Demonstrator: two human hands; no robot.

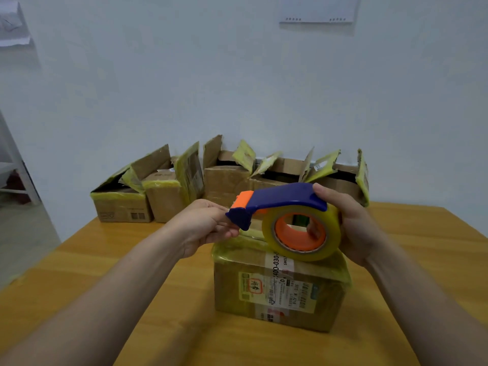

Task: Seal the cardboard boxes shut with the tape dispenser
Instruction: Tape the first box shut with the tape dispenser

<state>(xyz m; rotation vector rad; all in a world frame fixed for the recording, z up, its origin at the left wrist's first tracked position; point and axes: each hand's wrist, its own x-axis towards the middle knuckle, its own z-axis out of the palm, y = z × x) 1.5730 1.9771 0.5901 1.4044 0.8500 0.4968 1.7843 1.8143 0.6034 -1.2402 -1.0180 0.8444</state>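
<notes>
A closed cardboard box with shipping labels and yellowish tape stands on the wooden table in front of me. Just above its top I hold a tape dispenser with a blue handle, orange front piece and a roll of clear yellowish tape. My right hand grips the handle's back end and the roll, with one finger showing through the orange core. My left hand pinches at the dispenser's blue front end, where the tape's free end is; the tape there is too faint to make out.
Several cardboard boxes with raised flaps stand in a row along the table's far edge against a pale wall. A white shelf frame stands at the left. Bare tabletop lies to the left of the labelled box.
</notes>
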